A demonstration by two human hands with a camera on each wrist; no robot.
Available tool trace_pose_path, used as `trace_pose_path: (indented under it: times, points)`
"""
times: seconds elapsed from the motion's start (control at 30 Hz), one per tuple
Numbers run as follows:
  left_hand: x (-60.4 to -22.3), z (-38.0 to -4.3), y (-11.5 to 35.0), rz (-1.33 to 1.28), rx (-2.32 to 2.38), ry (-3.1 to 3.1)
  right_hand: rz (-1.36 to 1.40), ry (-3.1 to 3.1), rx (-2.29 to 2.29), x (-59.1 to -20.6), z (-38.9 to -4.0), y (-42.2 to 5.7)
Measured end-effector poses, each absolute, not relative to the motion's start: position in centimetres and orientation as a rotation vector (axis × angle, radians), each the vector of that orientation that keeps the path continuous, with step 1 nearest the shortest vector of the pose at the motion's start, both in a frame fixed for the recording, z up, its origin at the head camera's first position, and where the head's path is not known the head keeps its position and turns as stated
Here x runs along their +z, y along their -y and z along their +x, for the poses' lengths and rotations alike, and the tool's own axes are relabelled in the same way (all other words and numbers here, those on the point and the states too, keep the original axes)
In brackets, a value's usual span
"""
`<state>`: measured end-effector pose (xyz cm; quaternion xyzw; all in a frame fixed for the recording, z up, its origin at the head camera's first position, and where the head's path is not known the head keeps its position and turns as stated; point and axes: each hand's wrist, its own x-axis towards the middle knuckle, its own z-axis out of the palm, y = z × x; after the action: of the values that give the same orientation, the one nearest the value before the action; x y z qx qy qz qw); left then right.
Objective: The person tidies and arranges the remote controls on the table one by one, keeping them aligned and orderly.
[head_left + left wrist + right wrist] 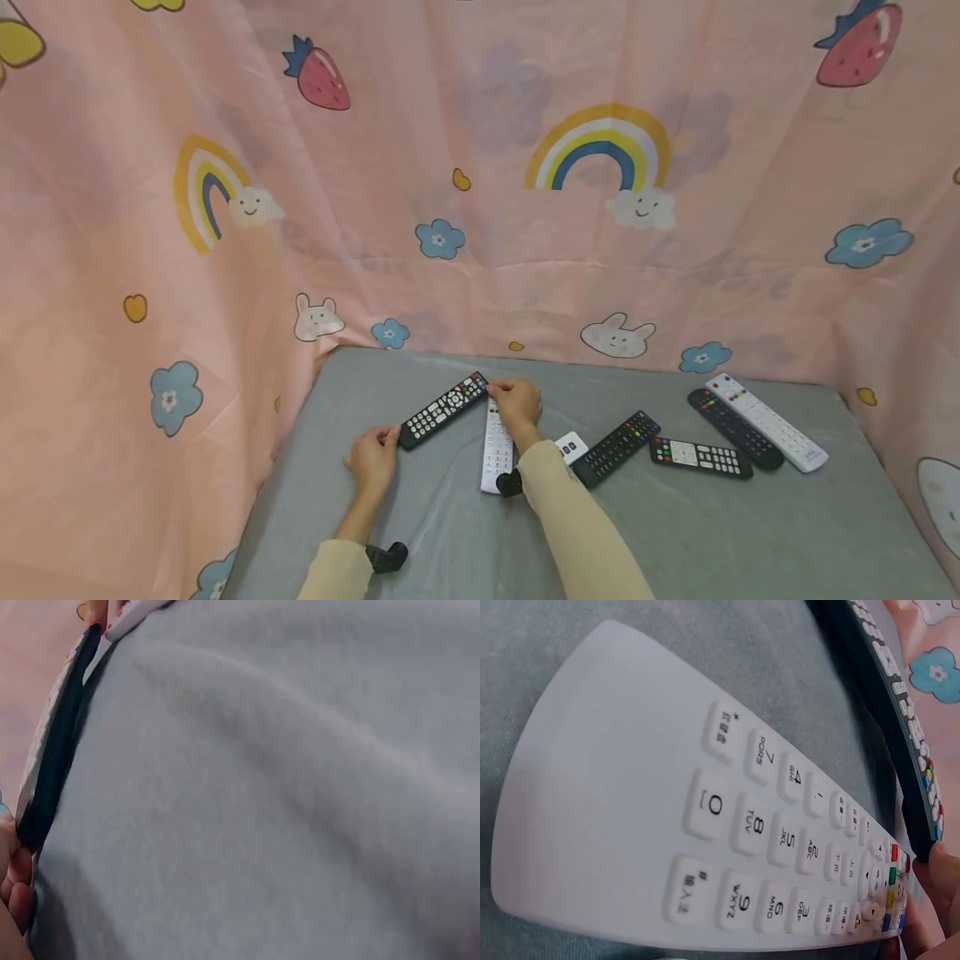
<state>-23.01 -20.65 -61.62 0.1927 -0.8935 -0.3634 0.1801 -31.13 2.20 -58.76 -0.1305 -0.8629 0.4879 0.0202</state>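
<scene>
A black remote control (444, 410) with white keys lies at a slant between my two hands. My left hand (372, 460) pinches its lower left end between thumb and fingers. At the upper right end, the one with coloured keys, my right hand (517, 406) grips the corner. The left wrist view catches the remote (56, 750) edge-on, close over the cloth. Just below my right hand lies a white remote control (498, 446), its far end partly covered by that hand. In the right wrist view this white remote (615, 795) fills the foreground, number keys up.
Right of my forearm lie a small white remote (572, 447), partly hidden, a black remote (617, 448) and a shorter black one (701, 458). Farther right, another black remote (735, 427) and a long white one (767, 422) lie side by side. A patterned pink curtain (480, 292) borders the grey-covered table (435, 533).
</scene>
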Motion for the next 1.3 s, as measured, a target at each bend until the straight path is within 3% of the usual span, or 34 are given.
trace_pose_path:
  times: [0.47, 1.3]
  points:
    - [-60.0, -22.8, 20.4, 0.696, -1.266, 2.533, -0.364, 2.599, 1.618, -58.4, -31.5, -2.8]
    - [-59.7, -17.8, 17.4, 0.75, -1.615, 2.462, -0.233, 2.663, 1.779, -57.3, -31.9, -3.2]
